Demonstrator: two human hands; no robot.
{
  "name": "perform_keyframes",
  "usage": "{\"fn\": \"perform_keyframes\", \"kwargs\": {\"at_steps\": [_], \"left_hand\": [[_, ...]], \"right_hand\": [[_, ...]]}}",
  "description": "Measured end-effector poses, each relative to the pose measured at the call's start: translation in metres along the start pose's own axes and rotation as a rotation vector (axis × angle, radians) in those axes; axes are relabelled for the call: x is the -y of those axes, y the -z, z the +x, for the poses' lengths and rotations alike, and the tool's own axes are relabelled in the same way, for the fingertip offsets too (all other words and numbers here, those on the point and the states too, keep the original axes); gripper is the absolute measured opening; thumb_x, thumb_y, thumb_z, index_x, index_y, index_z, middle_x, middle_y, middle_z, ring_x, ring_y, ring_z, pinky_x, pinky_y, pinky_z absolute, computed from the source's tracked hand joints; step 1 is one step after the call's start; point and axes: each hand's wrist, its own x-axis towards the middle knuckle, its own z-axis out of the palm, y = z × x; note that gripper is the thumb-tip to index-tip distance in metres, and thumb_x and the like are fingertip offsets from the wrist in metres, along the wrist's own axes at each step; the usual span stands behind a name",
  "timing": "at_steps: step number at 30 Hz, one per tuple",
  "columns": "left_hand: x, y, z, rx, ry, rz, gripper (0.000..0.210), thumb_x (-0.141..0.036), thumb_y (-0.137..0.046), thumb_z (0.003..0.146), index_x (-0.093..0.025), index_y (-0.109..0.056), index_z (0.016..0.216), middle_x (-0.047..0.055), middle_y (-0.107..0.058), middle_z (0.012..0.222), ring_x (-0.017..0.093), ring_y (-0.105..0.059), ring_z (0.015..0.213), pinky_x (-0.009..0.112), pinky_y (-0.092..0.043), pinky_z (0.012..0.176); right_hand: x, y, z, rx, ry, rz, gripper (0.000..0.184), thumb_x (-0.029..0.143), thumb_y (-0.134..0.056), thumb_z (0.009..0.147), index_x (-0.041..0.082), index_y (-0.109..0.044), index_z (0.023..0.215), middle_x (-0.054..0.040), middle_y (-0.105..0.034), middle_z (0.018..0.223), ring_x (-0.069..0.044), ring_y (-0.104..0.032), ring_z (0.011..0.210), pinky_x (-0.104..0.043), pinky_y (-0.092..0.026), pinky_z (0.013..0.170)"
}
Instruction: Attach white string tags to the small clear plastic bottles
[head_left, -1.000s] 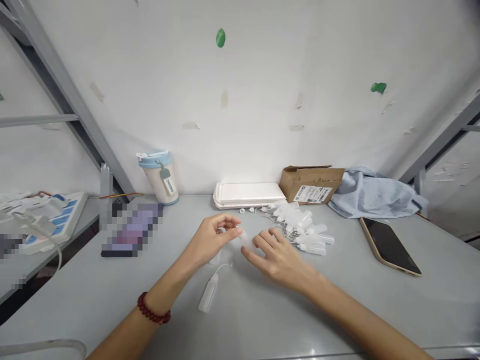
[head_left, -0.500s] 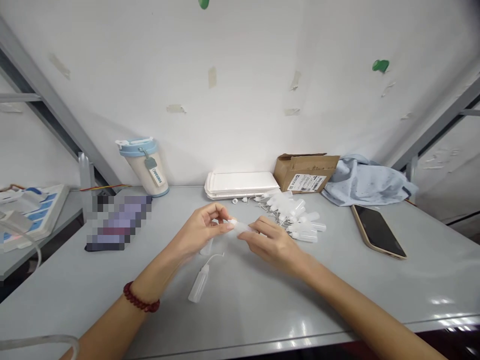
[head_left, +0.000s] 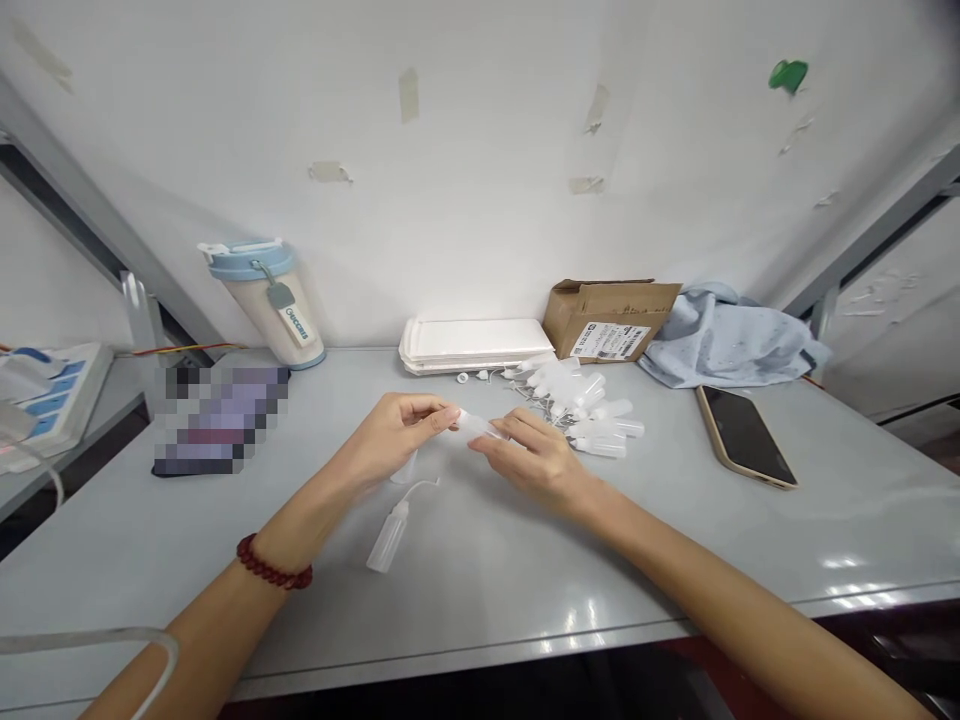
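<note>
Between my two hands, above the grey table, is a small translucent plastic squeeze bottle (head_left: 480, 427). My left hand (head_left: 397, 435) pinches its white cap end between thumb and fingers. My right hand (head_left: 536, 450) grips the body from the other end, partly covering it. Below my left hand lies a second bottle (head_left: 388, 540), with a bent thin nozzle tube pointing up and right. Another clear piece (head_left: 406, 468) shows in part beneath my left hand. A pile of similar bottles (head_left: 574, 400) with bent tubes lies just beyond my right hand.
White flat packs (head_left: 476, 345) and an opened cardboard box (head_left: 611, 320) stand against the wall. Right of them are a blue cloth (head_left: 735, 335) and a phone (head_left: 746, 437). To the left are a tumbler (head_left: 266, 300), a blurred-out flat item (head_left: 221, 420) and a power strip (head_left: 64, 400).
The view has tilted downward, so things on the table sit higher in the picture. Both hands keep hold of the same bottle, with the fingers slightly shifted.
</note>
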Motion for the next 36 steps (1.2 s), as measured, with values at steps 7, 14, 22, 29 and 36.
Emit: {"fn": "perform_keyframes", "kwargs": {"at_steps": [7,14,22,29,36], "left_hand": [[0.000,0.002,0.001,0.034,-0.062,0.037,0.034,-0.045,-0.060,0.075,-0.022,-0.069,0.098,0.005,-0.068,0.100,0.023,-0.059,0.093,0.033,-0.044,0.082],[-0.005,-0.001,-0.002,0.011,-0.003,0.086,0.034,-0.049,-0.052,0.079,-0.021,-0.071,0.083,0.003,-0.068,0.081,0.018,-0.057,0.071,0.027,-0.042,0.062],[-0.005,-0.009,-0.003,0.049,0.065,-0.041,0.037,-0.048,-0.052,0.079,-0.018,-0.061,0.059,0.001,-0.059,0.065,0.014,-0.048,0.062,0.026,-0.037,0.061],[-0.010,-0.010,-0.006,0.066,0.079,-0.093,0.034,-0.046,-0.051,0.079,-0.017,-0.065,0.065,0.001,-0.058,0.065,0.013,-0.046,0.061,0.026,-0.038,0.061],[-0.010,-0.010,-0.007,0.087,0.136,-0.090,0.033,-0.047,-0.052,0.080,-0.017,-0.065,0.075,0.002,-0.062,0.071,0.013,-0.051,0.062,0.025,-0.039,0.059]], "right_hand": [[0.002,0.009,0.003,0.176,-0.541,0.601,0.017,0.021,-0.048,0.088,0.019,-0.065,0.089,-0.0035,-0.065,0.077,-0.012,-0.055,0.068,-0.025,-0.044,0.061],[0.002,0.017,0.011,0.129,-0.930,1.004,0.017,0.036,-0.054,0.084,0.019,-0.058,0.087,-0.0006,-0.064,0.067,-0.011,-0.051,0.058,-0.026,-0.042,0.059],[0.006,0.019,0.015,0.178,-0.886,0.969,0.017,0.036,-0.049,0.087,0.019,-0.055,0.089,0.0015,-0.059,0.062,-0.010,-0.047,0.057,-0.025,-0.038,0.057],[0.009,0.012,0.015,0.139,-0.971,1.014,0.021,0.040,-0.044,0.089,0.019,-0.049,0.088,0.0035,-0.053,0.057,-0.010,-0.045,0.054,-0.024,-0.036,0.055],[0.010,0.009,0.014,0.124,-1.019,0.970,0.022,0.042,-0.043,0.089,0.020,-0.047,0.088,0.0031,-0.053,0.058,-0.011,-0.045,0.054,-0.025,-0.036,0.054]]}}
